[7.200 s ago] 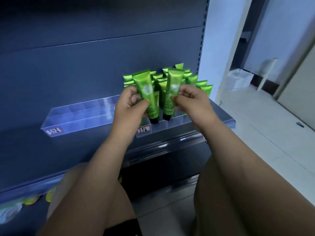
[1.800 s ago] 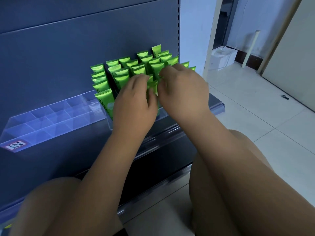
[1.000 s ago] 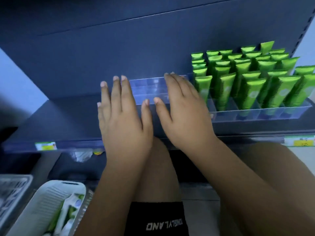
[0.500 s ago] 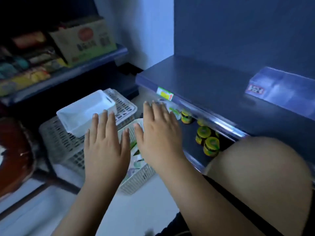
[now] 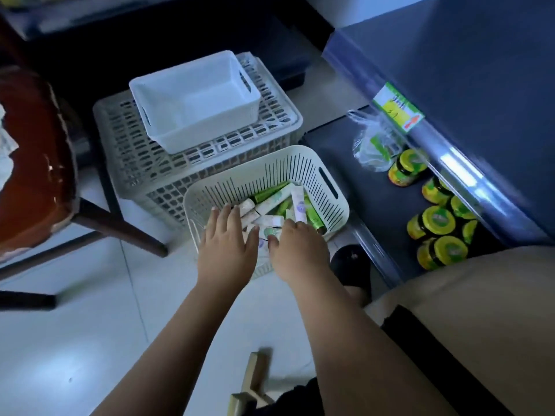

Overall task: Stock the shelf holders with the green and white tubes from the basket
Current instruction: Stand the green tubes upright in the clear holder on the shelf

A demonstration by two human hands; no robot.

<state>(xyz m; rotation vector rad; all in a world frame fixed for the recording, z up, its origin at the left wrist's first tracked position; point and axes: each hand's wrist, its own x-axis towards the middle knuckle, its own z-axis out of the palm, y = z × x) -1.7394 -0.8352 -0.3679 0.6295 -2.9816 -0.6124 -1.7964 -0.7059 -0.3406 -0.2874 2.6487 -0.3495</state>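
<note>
I have both hands over the near rim of the basket (image 5: 270,172), which sits on the floor just left of the low shelf (image 5: 375,190). The tubes (image 5: 271,202) lie heaped in its bottom, just beyond the fingertips, most with their long axes slanting from near left to far right. The left hand (image 5: 228,247) has its fingers (image 5: 224,220) spread and straight, holding nothing. The right hand (image 5: 297,250) is nearer the heap's middle; one white tube (image 5: 298,204) ends right at its fingers, and I cannot tell whether they pinch it
</note>
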